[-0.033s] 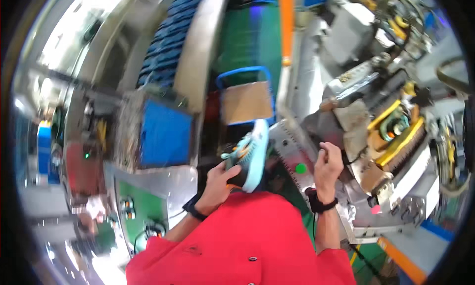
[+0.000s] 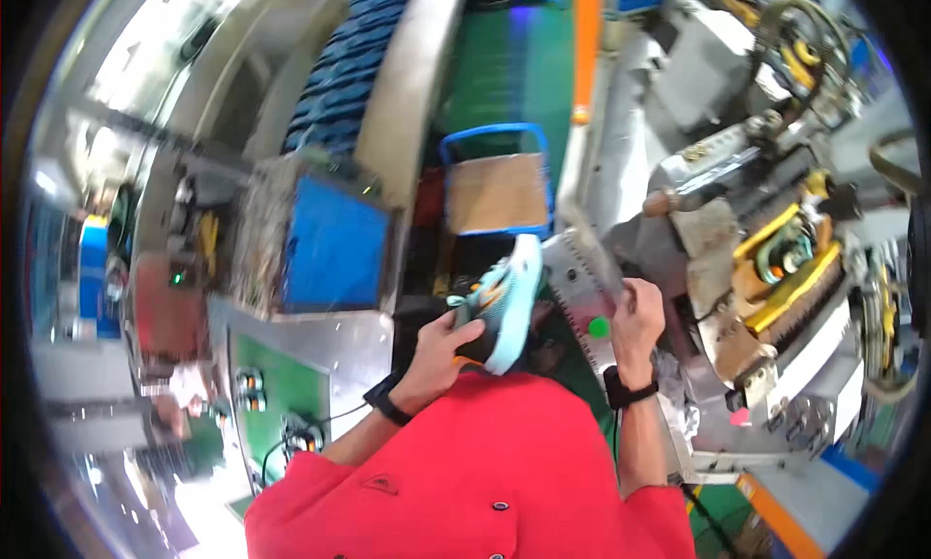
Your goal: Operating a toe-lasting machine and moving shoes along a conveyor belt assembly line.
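Note:
My left hand (image 2: 438, 355) is wrapped round the heel end of a sneaker (image 2: 506, 312). The shoe has a pale aqua sole, a dark grey-green mesh upper and orange touches, and it is tilted with its sole turned to the right and its toe pointing away from me. My right hand (image 2: 638, 321) is curled beside a metal control panel (image 2: 580, 278), just right of its round green button (image 2: 598, 327). Its fingers are bent in, and whatever lies inside them, if anything, is hidden. Each wrist wears a black band.
Beyond the shoe stands a blue-framed trolley (image 2: 497, 192) with a brown board. To the left are a blue-fronted box (image 2: 335, 244) and a blue ridged conveyor (image 2: 349, 60). Machinery with a yellow-edged brush (image 2: 800, 287) fills the right. An orange post (image 2: 586, 45) rises behind.
The whole view has shifted slightly, so the surroundings sit further right. My right hand has come a little closer to the green button. The shoe stays in my left hand.

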`<state>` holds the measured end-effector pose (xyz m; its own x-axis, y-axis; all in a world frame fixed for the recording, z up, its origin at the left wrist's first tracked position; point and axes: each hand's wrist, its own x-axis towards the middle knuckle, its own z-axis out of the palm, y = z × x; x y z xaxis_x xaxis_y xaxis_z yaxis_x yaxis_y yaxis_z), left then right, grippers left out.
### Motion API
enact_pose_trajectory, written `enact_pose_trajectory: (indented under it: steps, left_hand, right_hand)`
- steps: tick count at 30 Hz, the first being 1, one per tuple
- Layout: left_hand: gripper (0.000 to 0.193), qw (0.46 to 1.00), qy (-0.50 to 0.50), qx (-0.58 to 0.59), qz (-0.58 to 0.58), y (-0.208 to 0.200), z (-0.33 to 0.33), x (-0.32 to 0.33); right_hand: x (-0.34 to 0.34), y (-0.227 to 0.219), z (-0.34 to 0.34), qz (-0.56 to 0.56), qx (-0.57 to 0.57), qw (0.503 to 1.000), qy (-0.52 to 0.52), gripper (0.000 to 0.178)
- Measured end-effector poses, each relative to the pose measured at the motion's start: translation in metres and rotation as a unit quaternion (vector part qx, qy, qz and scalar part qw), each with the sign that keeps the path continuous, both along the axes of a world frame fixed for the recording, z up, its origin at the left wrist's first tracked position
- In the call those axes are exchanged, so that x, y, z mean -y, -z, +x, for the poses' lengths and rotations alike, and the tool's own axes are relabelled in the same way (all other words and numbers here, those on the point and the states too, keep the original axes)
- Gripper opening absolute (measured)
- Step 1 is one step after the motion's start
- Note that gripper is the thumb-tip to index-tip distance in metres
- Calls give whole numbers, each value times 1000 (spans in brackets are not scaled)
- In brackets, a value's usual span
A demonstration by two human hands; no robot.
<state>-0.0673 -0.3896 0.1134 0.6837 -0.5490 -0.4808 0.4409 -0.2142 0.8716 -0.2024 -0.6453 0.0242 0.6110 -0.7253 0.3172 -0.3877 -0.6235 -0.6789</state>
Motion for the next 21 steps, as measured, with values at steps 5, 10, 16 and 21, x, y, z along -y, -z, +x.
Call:
enact_pose_trajectory:
  steps: [5, 10, 16, 21]
  left_hand:
    - [33, 974, -154, -161, -38, 36, -38, -51]
    - [30, 938, -308, -154, -37, 47, -55, -124]
    - [19, 816, -544, -195, -16, 70, -53, -231]
    - [27, 705, -686, -182, 8, 179, -39, -367]
  right_hand:
    - [1, 129, 4, -80, -49, 985, -142, 19]
    - [3, 137, 7, -42, -69, 985, -152, 19]
    - [-9, 74, 73, 46, -11, 991, -123, 22]
    - [-80, -67, 229, 23, 132, 942, -308, 17]
